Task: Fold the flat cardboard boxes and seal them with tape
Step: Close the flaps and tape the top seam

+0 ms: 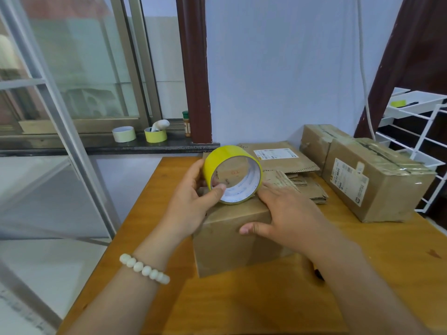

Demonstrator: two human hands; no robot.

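Note:
A folded brown cardboard box (232, 240) stands on the wooden table (266, 301) in front of me. My left hand (191, 201) grips a wide roll of yellow tape (229, 175), thumb hooked inside its white core, holding it over the box's top far edge. My right hand (287, 213) lies flat on the box's top with straight fingers, thumb pressing down over the front face. Behind the box lies a pile of flat cardboard pieces (302, 182), one with a white label.
Two taped boxes (377, 180) stand at the table's right rear. A white wire rack (420, 131) is beyond them. On the window sill (121, 146) at left sit two tape rolls (140, 134) and a spice jar (186, 124). The table's left edge drops to the floor.

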